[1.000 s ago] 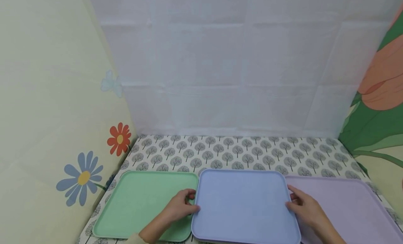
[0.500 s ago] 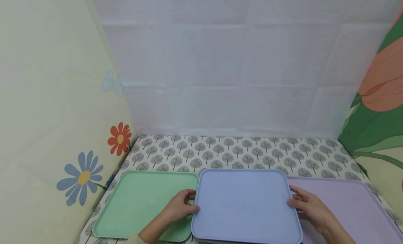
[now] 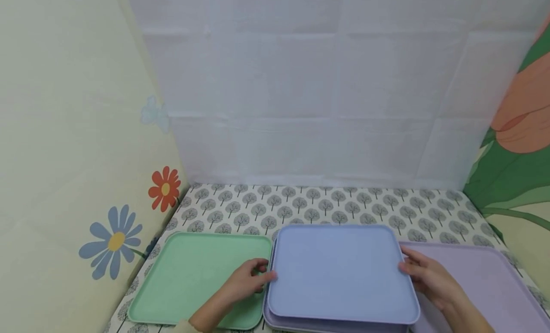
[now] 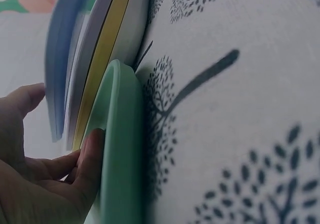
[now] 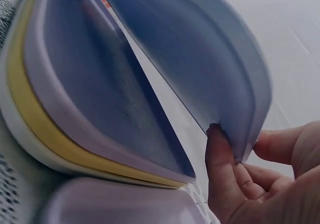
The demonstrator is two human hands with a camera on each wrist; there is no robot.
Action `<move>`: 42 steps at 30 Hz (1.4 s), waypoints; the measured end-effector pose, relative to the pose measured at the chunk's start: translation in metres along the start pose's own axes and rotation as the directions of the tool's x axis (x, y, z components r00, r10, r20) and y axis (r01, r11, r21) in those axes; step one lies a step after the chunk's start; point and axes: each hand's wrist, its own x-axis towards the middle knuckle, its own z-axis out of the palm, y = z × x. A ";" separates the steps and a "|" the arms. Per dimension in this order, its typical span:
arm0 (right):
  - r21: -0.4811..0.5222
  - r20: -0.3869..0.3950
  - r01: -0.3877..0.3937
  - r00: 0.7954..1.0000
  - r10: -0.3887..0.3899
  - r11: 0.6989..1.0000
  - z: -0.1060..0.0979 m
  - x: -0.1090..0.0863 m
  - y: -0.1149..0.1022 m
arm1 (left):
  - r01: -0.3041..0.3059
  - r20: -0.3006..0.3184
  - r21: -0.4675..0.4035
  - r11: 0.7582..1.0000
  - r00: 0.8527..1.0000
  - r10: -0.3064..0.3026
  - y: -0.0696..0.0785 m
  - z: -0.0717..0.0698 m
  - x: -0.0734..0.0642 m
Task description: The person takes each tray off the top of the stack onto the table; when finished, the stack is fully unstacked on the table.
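Head view: lower centre, a smooth light-blue rectangular tray (image 3: 343, 273) over a tray stack (image 3: 305, 325), the right hand (image 3: 435, 279) pinching its right edge. Left wrist view: the left hand (image 4: 42, 181), lower left, thumbs its edge, grip unclear, by a mint-green tray (image 4: 122, 154). Right wrist view: blue tray tilted, upper right

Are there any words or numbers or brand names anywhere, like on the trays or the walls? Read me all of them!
None: no word, label, brand or number can be read.
Blue tray, green tray, purple tray: no writing shows.
Patterned cloth: printed trees, not letters.
Left wall: pictures only.
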 end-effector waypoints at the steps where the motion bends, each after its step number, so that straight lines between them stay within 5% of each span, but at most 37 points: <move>1: 0.004 -0.002 0.000 1.000 0.000 1.000 -0.001 0.001 -0.001 | 0.005 -0.001 -0.004 1.000 1.000 -0.005 0.000 0.000 0.000; 15: 0.063 -0.012 -0.038 0.999 0.039 0.997 -0.013 0.020 -0.024 | -0.105 -0.023 0.045 0.994 0.994 0.106 -0.005 0.002 -0.002; 23: 0.064 -0.043 -0.056 0.997 0.059 0.996 -0.008 0.041 -0.042 | -0.111 -0.015 0.103 0.989 0.994 0.113 -0.005 0.004 0.001; 36: 0.136 0.014 -0.041 0.999 0.039 0.990 0.016 0.081 -0.073 | -0.103 0.012 0.100 0.990 0.995 0.102 -0.003 0.003 0.002; 42: 0.164 -0.060 -0.093 0.993 0.105 0.982 0.035 0.099 -0.086 | -0.115 0.022 0.095 0.989 0.993 0.113 -0.004 0.003 0.003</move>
